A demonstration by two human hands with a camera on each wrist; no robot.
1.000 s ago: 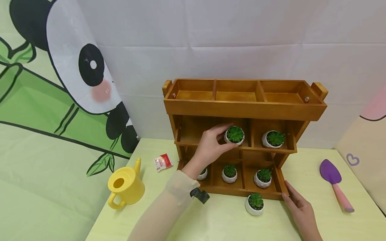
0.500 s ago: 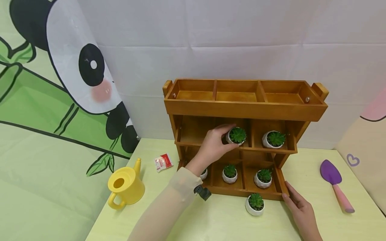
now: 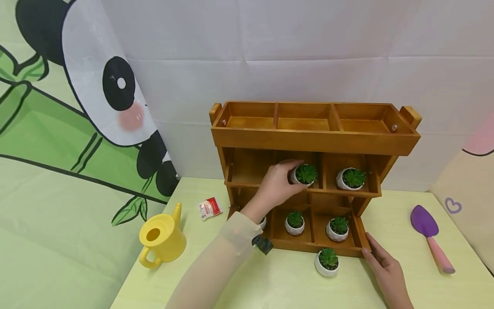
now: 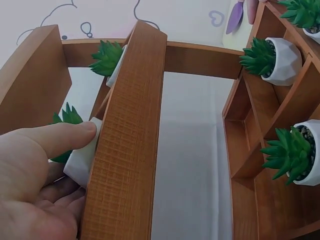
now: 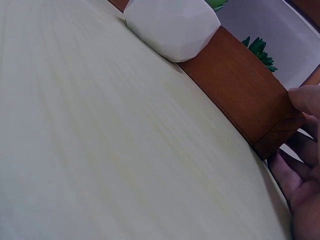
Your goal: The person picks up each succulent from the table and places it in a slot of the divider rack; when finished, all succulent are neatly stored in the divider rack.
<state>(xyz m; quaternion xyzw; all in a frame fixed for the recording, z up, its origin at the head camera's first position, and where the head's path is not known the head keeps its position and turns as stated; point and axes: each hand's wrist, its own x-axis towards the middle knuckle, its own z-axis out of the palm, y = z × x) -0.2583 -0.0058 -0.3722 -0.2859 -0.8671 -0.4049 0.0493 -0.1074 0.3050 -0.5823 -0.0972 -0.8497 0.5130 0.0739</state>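
Note:
My left hand (image 3: 275, 184) holds a small potted succulent (image 3: 306, 174) between thumb and fingers, within the middle tier of a brown wooden shelf (image 3: 314, 141). In the left wrist view its white pot (image 4: 80, 162) sits partly behind the tier's front rail (image 4: 127, 140); whether it touches the tier floor is hidden. Right of it, another succulent (image 3: 351, 178) occupies the neighbouring compartment. At the shelf's lower right front corner, my right hand (image 3: 387, 272) grips the wood, thumb on the edge and fingers along the outer side, as the right wrist view shows.
Potted succulents (image 3: 295, 222) stand in the bottom tier, one mostly behind the left forearm. Another succulent (image 3: 327, 262) is on the table before the shelf. A yellow watering can (image 3: 163, 237) and red-white packet (image 3: 210, 208) lie left, a purple-bladed trowel (image 3: 432, 238) right.
My left hand has moved slightly right and down with the succulent, deeper into the middle tier. The right hand keeps its place on the shelf corner.

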